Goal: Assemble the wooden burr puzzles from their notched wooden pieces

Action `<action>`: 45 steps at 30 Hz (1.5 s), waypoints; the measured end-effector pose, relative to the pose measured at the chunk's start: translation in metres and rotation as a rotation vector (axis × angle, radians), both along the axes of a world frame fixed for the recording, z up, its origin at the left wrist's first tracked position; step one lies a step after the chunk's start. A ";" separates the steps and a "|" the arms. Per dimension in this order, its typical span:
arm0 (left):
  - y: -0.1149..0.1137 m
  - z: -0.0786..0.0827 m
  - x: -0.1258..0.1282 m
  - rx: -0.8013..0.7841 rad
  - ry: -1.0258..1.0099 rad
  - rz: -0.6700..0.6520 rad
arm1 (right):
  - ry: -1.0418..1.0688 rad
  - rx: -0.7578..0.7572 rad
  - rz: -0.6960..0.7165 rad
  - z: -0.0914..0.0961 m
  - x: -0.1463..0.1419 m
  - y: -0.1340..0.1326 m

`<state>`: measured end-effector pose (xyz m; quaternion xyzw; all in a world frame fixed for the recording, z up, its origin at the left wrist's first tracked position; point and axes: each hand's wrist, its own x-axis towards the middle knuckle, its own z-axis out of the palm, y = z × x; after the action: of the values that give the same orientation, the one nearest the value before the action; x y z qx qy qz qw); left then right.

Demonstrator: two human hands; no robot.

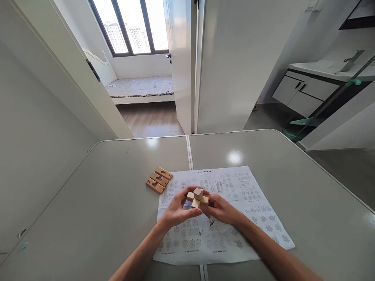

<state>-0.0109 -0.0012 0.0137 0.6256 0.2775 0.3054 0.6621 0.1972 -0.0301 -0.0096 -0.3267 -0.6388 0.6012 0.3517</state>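
Observation:
Between my two hands is a pale wooden interlocking puzzle, its square-ended bars crossing one another. My left hand grips it from the left, thumb along the near side and fingers behind. From the right, my right hand has its fingers closed on the same puzzle. Some of the fingertips are hidden behind the wood. Under both hands lies a creased instruction sheet printed with small diagrams. Left of the sheet's far corner, three flat brown wooden pieces with cut-out slots lie side by side.
The grey glossy table has rounded far corners and a seam down its middle. Beyond it stand an open door and a bed under a window. A washbasin cabinet is at the far right.

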 end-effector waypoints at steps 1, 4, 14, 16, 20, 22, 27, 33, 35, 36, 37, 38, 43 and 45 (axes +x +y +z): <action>-0.001 0.001 0.000 0.023 0.005 0.018 | -0.004 0.005 -0.025 0.000 -0.001 0.000; -0.003 0.004 0.002 0.064 0.010 0.070 | -0.018 0.049 -0.096 0.000 -0.003 -0.001; -0.007 0.001 0.003 0.149 0.034 0.149 | -0.065 0.145 -0.198 0.000 -0.007 -0.003; -0.007 0.002 0.003 0.168 0.032 0.151 | -0.068 0.151 -0.204 0.001 -0.008 -0.004; -0.007 0.002 0.004 0.180 0.032 0.147 | -0.055 0.153 -0.206 0.000 -0.008 -0.004; -0.008 0.001 0.005 0.168 0.037 0.173 | -0.039 0.110 -0.190 -0.002 -0.008 -0.004; -0.011 -0.003 0.010 0.134 0.030 0.225 | -0.014 0.075 -0.179 -0.008 -0.010 -0.004; -0.013 0.001 0.011 0.196 0.076 0.183 | 0.034 0.048 -0.123 -0.010 -0.010 -0.007; -0.013 0.002 0.010 0.209 0.065 0.167 | 0.066 0.042 -0.092 -0.009 -0.010 -0.007; -0.012 0.003 0.010 0.206 0.054 0.156 | 0.080 0.039 -0.074 -0.009 -0.009 -0.007; -0.012 0.003 0.010 0.200 0.041 0.144 | 0.092 0.036 -0.056 -0.008 -0.009 -0.007; -0.012 0.003 0.010 0.193 0.029 0.132 | 0.102 0.031 -0.038 -0.007 -0.008 -0.006; -0.012 0.003 0.010 0.191 0.015 0.093 | 0.116 0.023 0.048 -0.004 -0.006 -0.005; -0.011 0.002 0.010 0.173 0.006 0.086 | 0.123 0.017 0.053 -0.003 -0.006 -0.005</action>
<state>-0.0010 -0.0126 0.0159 0.6687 0.2788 0.3545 0.5911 0.1916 -0.0351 -0.0130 -0.2692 -0.6295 0.6239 0.3768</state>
